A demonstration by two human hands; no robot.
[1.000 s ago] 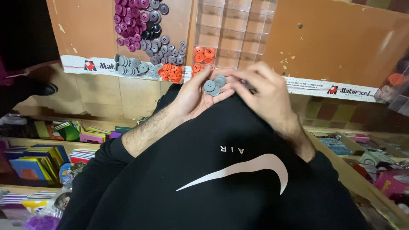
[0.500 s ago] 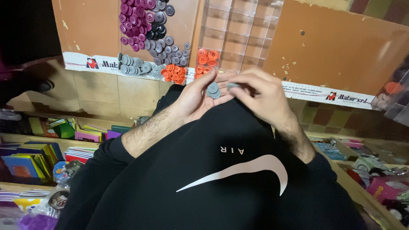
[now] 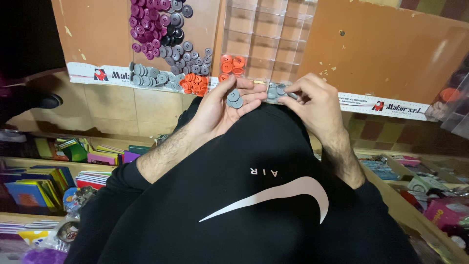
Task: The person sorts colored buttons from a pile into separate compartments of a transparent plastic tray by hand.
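Observation:
My left hand [image 3: 221,110] is held palm up over my black sweatshirt, cupping a few grey buttons [image 3: 234,99] on its fingers. Just right of it, my right hand [image 3: 312,100] pinches grey buttons [image 3: 279,90] at its fingertips over a near compartment of the clear plastic divided tray [image 3: 264,44]. Orange buttons [image 3: 233,63] fill one tray compartment. The tray lies on a brown cardboard sheet [image 3: 391,44].
Loose piles of purple buttons [image 3: 149,22], grey buttons [image 3: 166,73] and orange buttons [image 3: 195,85] lie on the cardboard at the left. Colourful books [image 3: 49,176] fill a box lower left; more boxes of goods [image 3: 430,195] sit lower right. A dark shoe [image 3: 46,100] is at the far left.
My right hand has drawn away from my left palm toward the tray with buttons in its fingertips. The left hand stays cupped with fewer buttons. The view has shifted slightly.

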